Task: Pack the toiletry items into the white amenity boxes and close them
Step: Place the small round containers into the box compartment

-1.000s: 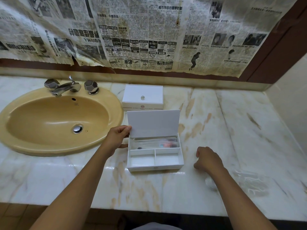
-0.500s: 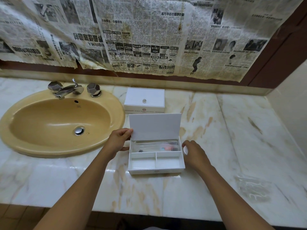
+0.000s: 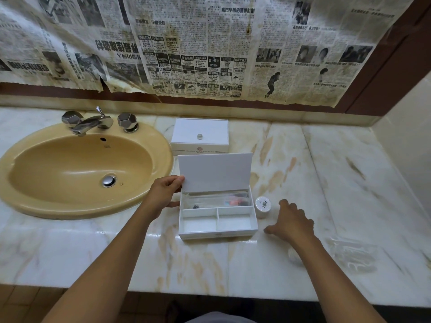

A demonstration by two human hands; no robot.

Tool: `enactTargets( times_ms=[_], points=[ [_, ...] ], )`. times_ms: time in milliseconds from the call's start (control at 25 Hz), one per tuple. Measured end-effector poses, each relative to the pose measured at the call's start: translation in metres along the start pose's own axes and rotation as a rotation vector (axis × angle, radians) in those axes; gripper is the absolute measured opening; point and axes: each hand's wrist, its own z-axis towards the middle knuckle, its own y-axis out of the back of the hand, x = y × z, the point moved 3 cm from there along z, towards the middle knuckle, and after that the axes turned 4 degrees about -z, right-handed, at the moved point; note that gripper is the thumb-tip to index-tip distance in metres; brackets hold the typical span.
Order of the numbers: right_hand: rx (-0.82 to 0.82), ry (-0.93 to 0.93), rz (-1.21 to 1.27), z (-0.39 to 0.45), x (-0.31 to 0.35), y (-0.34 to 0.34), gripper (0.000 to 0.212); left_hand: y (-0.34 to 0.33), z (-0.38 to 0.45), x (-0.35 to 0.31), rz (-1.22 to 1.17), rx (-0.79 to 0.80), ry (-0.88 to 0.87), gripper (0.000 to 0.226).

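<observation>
An open white amenity box (image 3: 218, 233) stands on the marble counter, its lid (image 3: 215, 171) raised upright. Clear-wrapped toiletries (image 3: 219, 200) lie in its back compartment; the two front compartments hold nothing. My left hand (image 3: 163, 193) pinches the lid's left edge. A small round white item (image 3: 262, 205) stands on the counter against the box's right side. My right hand (image 3: 290, 221) hovers just right of that item with relaxed fingers, holding nothing. A second white box (image 3: 200, 136) sits shut behind, a small knob on its lid.
A yellow sink (image 3: 77, 169) with a chrome tap (image 3: 91, 122) fills the left of the counter. Clear plastic wrappers (image 3: 349, 252) and another small round white item (image 3: 294, 255) lie at the right, near my right forearm. Newspaper covers the wall behind.
My right hand carried the round white item to the box's right side, set it down and drew back to the right. My left hand kept hold of the lid.
</observation>
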Motion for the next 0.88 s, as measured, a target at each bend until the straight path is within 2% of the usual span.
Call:
enactTargets(
  times_ms=[240,400,600,800,880],
  points=[
    [0.196,-0.050,-0.100,-0.021,-0.023,-0.015,0.075,0.000,0.002,0.001,0.000,0.005,0.001,0.022],
    [0.224,-0.032,-0.133,-0.028,-0.024,-0.020,0.065,0.001,0.002,0.002,0.014,0.007,-0.001,0.024],
    [0.155,-0.010,-0.168,-0.031,-0.028,-0.025,0.051,0.001,0.003,0.002,0.012,0.007,0.004,0.023],
    [0.057,0.045,-0.082,-0.028,-0.021,-0.023,0.031,0.001,0.003,0.002,0.013,0.004,0.009,0.024],
    [0.014,0.082,-0.031,-0.026,-0.012,-0.022,0.030,0.001,0.003,0.003,0.019,0.000,0.009,0.025]
  ],
)
